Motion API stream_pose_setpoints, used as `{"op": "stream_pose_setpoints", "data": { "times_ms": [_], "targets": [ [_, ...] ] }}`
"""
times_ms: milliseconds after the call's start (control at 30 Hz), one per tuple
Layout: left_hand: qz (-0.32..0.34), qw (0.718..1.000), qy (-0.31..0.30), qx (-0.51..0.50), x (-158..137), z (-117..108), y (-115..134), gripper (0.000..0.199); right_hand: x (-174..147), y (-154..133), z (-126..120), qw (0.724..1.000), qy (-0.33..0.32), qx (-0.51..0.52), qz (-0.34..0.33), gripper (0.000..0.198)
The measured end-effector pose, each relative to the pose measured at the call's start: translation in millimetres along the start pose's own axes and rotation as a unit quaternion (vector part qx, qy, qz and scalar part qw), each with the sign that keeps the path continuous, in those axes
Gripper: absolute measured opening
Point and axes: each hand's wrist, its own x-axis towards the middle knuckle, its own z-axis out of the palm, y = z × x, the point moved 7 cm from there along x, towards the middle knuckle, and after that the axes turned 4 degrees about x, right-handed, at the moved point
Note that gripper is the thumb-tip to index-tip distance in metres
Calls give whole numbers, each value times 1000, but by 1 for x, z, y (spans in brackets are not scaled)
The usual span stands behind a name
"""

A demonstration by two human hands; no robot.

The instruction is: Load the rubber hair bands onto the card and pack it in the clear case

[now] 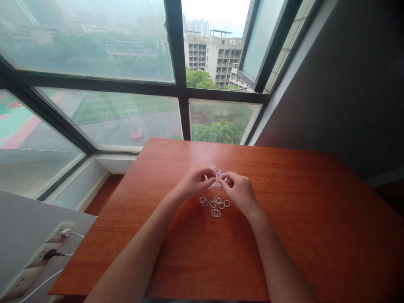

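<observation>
Here, left hand [193, 183], right hand [241, 189] angled inward, fingertips at clear piece [218, 172], pinch or gap unclear.

Shown: two hands [193, 184], about nine loose rings [216, 204] (several overlapping), one bench [202, 256], three wall sockets [24, 281], two plugs [49, 254].

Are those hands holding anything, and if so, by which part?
The left hand and right hand are close together at the clear plastic piece; what they hold, if anything, and where, is too small to tell.
</observation>
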Motion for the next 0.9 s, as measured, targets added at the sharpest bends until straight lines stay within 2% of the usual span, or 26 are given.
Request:
{"op": "stream_pose_setpoints", "data": {
  "times_ms": [200,467,667,800,900],
  "targets": [
    [3,1000,7,28,0,0,-4,14,0,2,2,1000,-3,2,-2,12],
    [-1,994,82,74,0,-28,-17,13,2,7,-2,1000,2,-13,9,10],
    [3,993,67,99,-1,-21,-17,11,2,7,-2,1000,2,-16,9,9],
    [-11,989,91,114,-2,-22,-20,14,2,8,-3,1000,-2,-13,13,10],
    [-16,987,108,118,-2,-25,-23,15,1,9,2,999,-44,-12,11,11]
  ]
}}
